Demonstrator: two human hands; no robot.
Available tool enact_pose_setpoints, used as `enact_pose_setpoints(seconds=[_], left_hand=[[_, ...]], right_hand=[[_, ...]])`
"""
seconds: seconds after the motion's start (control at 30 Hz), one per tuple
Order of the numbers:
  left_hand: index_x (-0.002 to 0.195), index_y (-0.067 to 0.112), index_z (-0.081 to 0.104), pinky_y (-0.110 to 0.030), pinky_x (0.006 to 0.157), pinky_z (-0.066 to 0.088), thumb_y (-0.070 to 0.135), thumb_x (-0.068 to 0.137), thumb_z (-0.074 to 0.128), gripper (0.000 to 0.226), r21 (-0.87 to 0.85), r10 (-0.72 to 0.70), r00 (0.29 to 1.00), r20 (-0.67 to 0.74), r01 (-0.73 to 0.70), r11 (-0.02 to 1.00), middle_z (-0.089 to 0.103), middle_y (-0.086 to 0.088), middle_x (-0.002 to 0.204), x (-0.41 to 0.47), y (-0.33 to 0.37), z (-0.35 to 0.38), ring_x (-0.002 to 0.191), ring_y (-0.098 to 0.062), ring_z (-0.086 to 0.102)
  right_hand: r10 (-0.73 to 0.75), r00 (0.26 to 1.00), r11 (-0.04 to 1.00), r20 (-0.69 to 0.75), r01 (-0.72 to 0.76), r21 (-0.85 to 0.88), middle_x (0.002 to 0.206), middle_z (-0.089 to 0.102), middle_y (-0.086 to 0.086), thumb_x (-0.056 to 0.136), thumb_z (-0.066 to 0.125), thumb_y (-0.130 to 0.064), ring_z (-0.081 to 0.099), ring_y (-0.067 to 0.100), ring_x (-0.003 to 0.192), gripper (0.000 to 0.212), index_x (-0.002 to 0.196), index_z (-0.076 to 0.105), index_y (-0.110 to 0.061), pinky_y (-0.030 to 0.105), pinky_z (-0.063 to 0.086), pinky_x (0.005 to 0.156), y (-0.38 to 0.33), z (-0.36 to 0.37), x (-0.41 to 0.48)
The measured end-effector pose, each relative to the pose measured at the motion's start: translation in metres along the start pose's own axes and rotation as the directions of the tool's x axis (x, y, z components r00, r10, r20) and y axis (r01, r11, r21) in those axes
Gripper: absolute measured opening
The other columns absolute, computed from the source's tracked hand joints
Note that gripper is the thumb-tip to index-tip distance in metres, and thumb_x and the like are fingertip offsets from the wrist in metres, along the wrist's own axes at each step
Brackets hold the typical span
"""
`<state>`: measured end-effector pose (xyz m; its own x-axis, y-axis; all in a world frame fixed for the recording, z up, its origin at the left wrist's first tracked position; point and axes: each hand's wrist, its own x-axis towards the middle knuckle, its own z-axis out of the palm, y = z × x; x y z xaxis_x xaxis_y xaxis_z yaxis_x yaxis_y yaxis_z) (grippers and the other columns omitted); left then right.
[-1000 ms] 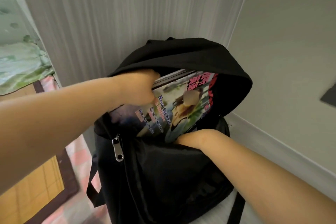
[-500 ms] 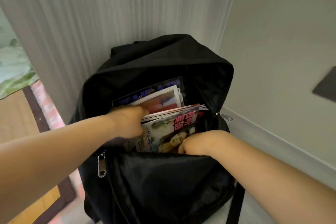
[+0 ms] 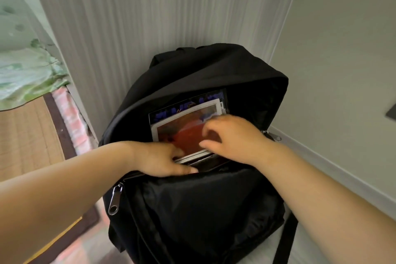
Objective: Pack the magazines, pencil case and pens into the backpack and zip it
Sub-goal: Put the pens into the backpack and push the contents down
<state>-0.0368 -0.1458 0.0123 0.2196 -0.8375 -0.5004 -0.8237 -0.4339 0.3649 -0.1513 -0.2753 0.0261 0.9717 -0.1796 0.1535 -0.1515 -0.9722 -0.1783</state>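
A black backpack [image 3: 192, 210] stands open against a ribbed wall panel. Several magazines [image 3: 184, 126] stand upright inside it; a red-toned cover faces me, with a dark blue one behind. My left hand [image 3: 158, 161] curls over the top edge of the front magazines at the near lip of the opening. Fingers spread, my right hand [image 3: 231, 135] rests on the red cover, blurred. No pencil case or pens are in view.
A silver zipper pull [image 3: 114, 199] hangs at the bag's left side, another [image 3: 272, 136] at its right. A black strap [image 3: 287, 240] trails at lower right. A woven mat [image 3: 25, 135] and green fabric [image 3: 27, 75] lie to the left. Walls close in behind and right.
The front magazine has slid down into the bag, out of sight. My right hand came up out of the opening and now lies on the red cover. The left hand stays at the stack's edge.
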Motion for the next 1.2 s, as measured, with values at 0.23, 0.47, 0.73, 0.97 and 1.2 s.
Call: enact_pose_setpoints(seconds=[0.23,0.47,0.73,0.97,1.2], left_hand=[[0.112,0.013,0.059,-0.026,0.087,0.041,0.024,0.090,0.047,0.027,-0.021,-0.006,0.758,-0.652,-0.010,1.000,0.064,-0.010,0.114,-0.005,0.007,-0.028,0.102,-0.023,0.058],[0.127,0.009,0.041,-0.034,0.102,0.033,0.041,0.080,0.059,0.060,0.256,-0.126,0.715,-0.687,0.401,0.879,0.043,-0.012,0.136,0.015,0.012,-0.029,0.126,-0.030,0.038],[0.104,0.011,0.057,-0.027,0.074,0.040,0.032,0.073,0.069,0.039,0.145,-0.123,0.789,-0.602,0.260,0.955,0.061,-0.012,0.113,0.012,0.002,-0.024,0.102,-0.027,0.055],[0.091,0.021,0.050,-0.019,0.057,0.032,0.020,0.079,0.064,0.018,-0.133,-0.060,0.717,-0.694,-0.047,0.990,0.047,0.010,0.075,-0.007,-0.010,0.003,0.074,-0.010,0.048],[0.080,0.029,0.057,0.000,0.059,0.037,0.019,0.077,0.066,0.013,-0.100,0.099,0.700,-0.707,-0.238,0.966,0.049,0.020,0.067,-0.035,0.000,0.013,0.064,0.005,0.047]], right_hand=[[0.119,0.896,0.990,0.427,-0.141,0.021,0.061,0.040,-0.010,0.088,0.028,-0.059,0.038,0.005,0.057,0.046,0.053,0.036,-0.030,0.025,0.026,0.049,0.003,0.025,0.012],[0.095,0.908,0.991,0.409,-0.127,0.052,0.060,0.043,-0.007,0.088,0.030,-0.057,0.040,0.006,0.057,0.046,0.053,0.039,-0.028,0.025,0.029,0.050,0.004,0.024,-0.004],[0.087,0.908,0.984,0.410,-0.144,0.108,0.059,0.043,-0.006,0.087,0.032,-0.058,0.040,0.008,0.056,0.047,0.053,0.041,-0.026,0.025,0.030,0.051,0.006,0.025,-0.010],[0.201,0.961,0.969,-0.188,-0.168,0.178,0.095,0.060,0.010,0.077,0.066,-0.025,0.060,0.030,0.089,0.024,0.093,0.059,-0.008,0.029,0.042,0.067,0.004,0.026,-0.004],[-0.198,0.901,0.935,-0.386,0.055,-0.351,0.097,0.069,0.020,0.042,0.085,-0.020,0.066,0.038,0.091,0.068,0.103,0.062,-0.003,0.045,0.051,0.084,-0.001,-0.003,0.006]])
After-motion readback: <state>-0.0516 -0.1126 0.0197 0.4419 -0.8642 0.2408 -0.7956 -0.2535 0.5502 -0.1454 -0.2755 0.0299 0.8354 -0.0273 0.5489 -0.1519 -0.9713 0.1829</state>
